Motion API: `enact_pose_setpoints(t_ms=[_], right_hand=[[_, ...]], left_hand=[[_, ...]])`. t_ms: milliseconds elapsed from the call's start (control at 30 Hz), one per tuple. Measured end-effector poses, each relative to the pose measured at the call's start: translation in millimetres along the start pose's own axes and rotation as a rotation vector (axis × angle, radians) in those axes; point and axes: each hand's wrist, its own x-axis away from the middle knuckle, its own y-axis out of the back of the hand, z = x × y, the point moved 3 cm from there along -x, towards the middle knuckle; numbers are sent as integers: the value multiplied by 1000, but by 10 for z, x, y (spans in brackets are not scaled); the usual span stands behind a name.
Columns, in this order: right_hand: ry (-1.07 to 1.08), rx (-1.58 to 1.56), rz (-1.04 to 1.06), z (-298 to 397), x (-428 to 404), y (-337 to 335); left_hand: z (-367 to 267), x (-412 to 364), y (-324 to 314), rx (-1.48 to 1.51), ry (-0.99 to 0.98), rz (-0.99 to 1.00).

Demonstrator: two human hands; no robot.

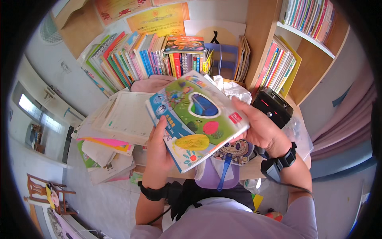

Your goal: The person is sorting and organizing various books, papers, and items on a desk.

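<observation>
Both my hands grip a flat cardboard box of coloured drawing sticks (197, 119), tilted above the desk. Its front is green and blue, with printed drawings, writing and a window-like shape. At the box's lower left edge, the thumb of my left hand (161, 143) lies on the front. My right hand (259, 125) holds the right edge, thumb on top and fingers underneath. Partly hidden below the box are a cartoon-monster item (234, 152) and a purple tray-like thing (231, 177) with a blue strap (225, 171).
A row of books (143, 59) lines the back of the desk. Piled papers (125, 113) and notebooks lie to the left. At the right stand a black lockable cash box (273, 106) and a wooden bookshelf (262, 44). A pink cloth (152, 83) and white plastic bag (237, 91) lie behind the box.
</observation>
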Motion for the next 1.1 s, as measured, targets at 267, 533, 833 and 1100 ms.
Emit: enact_pose_setpoints(t_ms=[267, 533, 833, 1100], right_hand=[[346, -107, -257, -665, 168, -99], [514, 10, -297, -689, 224, -342], [682, -4, -272, -702, 168, -440], [794, 24, -349, -749, 197, -403]], left_hand=[[323, 154, -73, 8, -302, -172], [476, 236, -91, 131, -71, -145], [384, 305, -239, -25, -93, -11], [375, 222, -226, 36, -46, -123]])
